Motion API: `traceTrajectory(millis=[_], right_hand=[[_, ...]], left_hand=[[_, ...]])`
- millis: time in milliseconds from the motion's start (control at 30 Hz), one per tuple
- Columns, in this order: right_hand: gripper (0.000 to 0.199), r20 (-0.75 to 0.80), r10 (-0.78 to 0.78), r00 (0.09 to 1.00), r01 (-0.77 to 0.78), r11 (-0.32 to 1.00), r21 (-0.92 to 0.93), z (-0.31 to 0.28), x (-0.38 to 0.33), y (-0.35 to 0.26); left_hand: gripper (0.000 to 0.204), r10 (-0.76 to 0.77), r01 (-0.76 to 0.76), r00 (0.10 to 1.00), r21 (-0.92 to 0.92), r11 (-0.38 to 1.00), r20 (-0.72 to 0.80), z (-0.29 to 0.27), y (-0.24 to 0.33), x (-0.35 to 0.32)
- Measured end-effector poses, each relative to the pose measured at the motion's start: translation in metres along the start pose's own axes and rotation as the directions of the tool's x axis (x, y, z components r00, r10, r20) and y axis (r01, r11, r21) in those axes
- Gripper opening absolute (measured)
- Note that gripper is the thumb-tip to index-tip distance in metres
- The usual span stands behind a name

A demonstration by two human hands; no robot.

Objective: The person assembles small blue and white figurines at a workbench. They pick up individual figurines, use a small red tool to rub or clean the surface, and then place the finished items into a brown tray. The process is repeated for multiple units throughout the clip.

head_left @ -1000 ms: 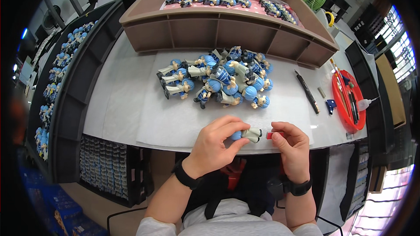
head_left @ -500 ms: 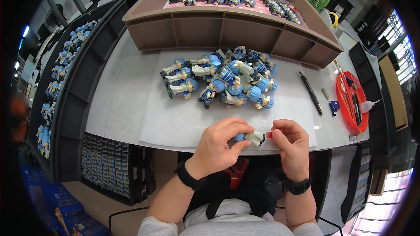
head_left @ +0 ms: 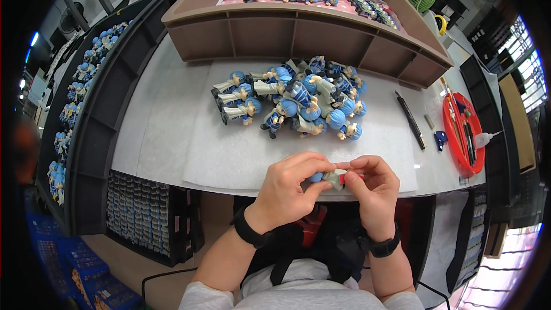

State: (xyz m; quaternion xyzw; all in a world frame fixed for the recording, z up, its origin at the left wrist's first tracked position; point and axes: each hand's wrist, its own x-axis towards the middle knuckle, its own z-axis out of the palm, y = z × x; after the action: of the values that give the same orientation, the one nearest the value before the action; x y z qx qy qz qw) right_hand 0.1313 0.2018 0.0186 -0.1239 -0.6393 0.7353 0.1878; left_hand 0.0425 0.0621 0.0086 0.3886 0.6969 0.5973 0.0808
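Observation:
Near the table's front edge, my left hand [head_left: 293, 186] is closed around a small figurine [head_left: 333, 180] with blue hair and a pale grey-white garment. Its head points left and its legs point right. My right hand [head_left: 373, 195] pinches a small red piece [head_left: 342, 178] between thumb and fingers and presses it against the figurine's leg end. The fingers partly cover both pieces. Beyond my hands lies a heap of similar blue-haired figurines [head_left: 310, 100] on a white sheet [head_left: 229, 161].
A brown tray [head_left: 264, 37] with rows of figurines stands at the back. Black crates [head_left: 109, 117] of figurines flank the left. To the right lie a black pen [head_left: 410, 119], a dark blue clip [head_left: 440, 139] and a red oval dish [head_left: 478, 158] holding brushes and a small bottle.
My right hand has moved left, bringing the red piece from just beside the figurine's feet up against them. The left hand keeps its hold in nearly the same place.

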Motion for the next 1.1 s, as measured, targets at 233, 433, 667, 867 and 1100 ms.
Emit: traceTrajectory(millis=[233,433,667,867,1100], right_hand=[[0.022,-0.045,0.072,0.996,-0.070,0.996,0.053,-0.0008,0.0072,-0.0012],[0.026,-0.010,0.040,0.999,-0.039,0.993,0.111,-0.0016,0.0012,-0.0026],[0.031,-0.022,-0.002,1.000,0.003,0.999,0.037,0.0003,0.0063,0.0018],[0.038,-0.093,0.093,0.991,-0.083,0.990,0.110,0.0007,0.0062,0.0004],[0.036,-0.109,0.098,0.989,-0.077,0.981,0.177,0.0006,0.0024,-0.0023]], left_hand=[[0.027,0.091,-0.091,0.996,0.026,0.996,-0.016,0.0019,-0.0057,0.0005],[0.028,0.005,-0.006,0.999,-0.029,1.000,-0.032,-0.0005,-0.0007,-0.0005],[0.028,0.049,-0.049,0.998,0.005,0.999,-0.048,0.0022,-0.0054,-0.0015],[0.028,0.068,-0.068,0.997,0.025,0.997,-0.035,0.0022,-0.0043,0.0003],[0.028,-0.004,0.002,0.999,-0.049,0.999,-0.041,0.0018,-0.0024,-0.0011]])
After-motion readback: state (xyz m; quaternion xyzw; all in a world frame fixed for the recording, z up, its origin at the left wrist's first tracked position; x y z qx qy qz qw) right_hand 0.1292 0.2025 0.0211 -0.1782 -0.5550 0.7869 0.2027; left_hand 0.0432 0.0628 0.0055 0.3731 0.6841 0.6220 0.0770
